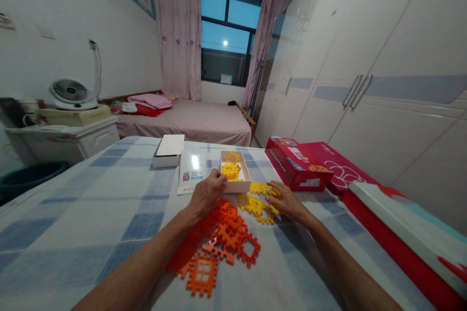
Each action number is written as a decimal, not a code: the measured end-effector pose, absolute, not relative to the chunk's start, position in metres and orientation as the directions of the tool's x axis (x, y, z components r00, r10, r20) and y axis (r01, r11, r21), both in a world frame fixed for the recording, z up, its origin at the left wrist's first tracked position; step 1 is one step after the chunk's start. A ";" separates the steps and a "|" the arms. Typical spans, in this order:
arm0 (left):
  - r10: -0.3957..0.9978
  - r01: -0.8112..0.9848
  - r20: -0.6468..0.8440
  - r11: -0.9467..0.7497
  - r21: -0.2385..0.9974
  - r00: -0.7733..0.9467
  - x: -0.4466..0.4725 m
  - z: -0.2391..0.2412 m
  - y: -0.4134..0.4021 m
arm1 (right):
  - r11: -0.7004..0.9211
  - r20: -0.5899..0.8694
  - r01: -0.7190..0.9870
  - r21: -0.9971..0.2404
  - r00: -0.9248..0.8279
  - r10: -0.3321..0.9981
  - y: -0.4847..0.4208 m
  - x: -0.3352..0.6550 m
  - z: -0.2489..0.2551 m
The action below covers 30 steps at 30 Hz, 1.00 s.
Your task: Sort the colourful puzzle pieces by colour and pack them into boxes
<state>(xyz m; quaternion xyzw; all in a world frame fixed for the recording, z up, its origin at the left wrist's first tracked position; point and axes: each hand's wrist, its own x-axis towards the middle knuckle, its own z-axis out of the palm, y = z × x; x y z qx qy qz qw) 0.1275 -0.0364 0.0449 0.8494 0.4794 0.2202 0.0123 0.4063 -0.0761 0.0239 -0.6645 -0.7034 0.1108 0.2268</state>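
Note:
My left hand [207, 191] is closed at the near left corner of a small open white box [239, 186], its fingertips on the box's rim. Inside the box lie several yellow interlocking building pieces [231, 171]. To the box's right, my right hand [286, 200] has its fingers curled around a yellow building piece [272, 191]. More loose yellow pieces [255, 205] lie on the cloth beside that hand. A heap of orange interlocking pieces [226, 226] spreads between my forearms, with a square window-shaped orange piece [203, 274] nearest to me. My left forearm partly covers the heap.
A white lidded box [168, 148] and a printed sheet [188, 185] lie left of the open box. Red boxes [297, 167] and a long white-and-red box [408, 238] line the right side. The checked cloth [120, 204] covers the surface; a bed [204, 121] stands beyond.

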 end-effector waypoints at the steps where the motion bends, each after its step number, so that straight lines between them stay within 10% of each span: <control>1: 0.812 0.803 0.370 -0.551 0.227 0.452 0.128 0.053 -0.043 | 0.061 0.151 0.893 -0.446 0.007 0.989 -0.077 0.409 0.022; 6: 0.724 0.731 0.433 -0.656 0.191 0.537 0.138 0.088 -0.102 | -0.013 0.207 0.784 -0.621 0.180 0.962 -0.105 0.418 0.041; 12: 0.523 0.539 0.439 -0.836 0.099 0.730 0.170 0.080 -0.175 | -0.147 -0.114 0.197 -0.969 0.170 0.979 -0.204 0.393 0.085; 19: 0.339 0.323 0.434 -0.940 0.112 0.835 0.195 0.075 -0.194 | -0.213 -0.107 0.334 -0.918 0.309 0.945 -0.249 0.423 0.073; 30: 0.738 0.699 0.585 -0.612 0.369 0.337 0.105 0.049 -0.053 | -0.213 -0.019 0.552 -0.806 0.335 0.942 -0.238 0.532 0.052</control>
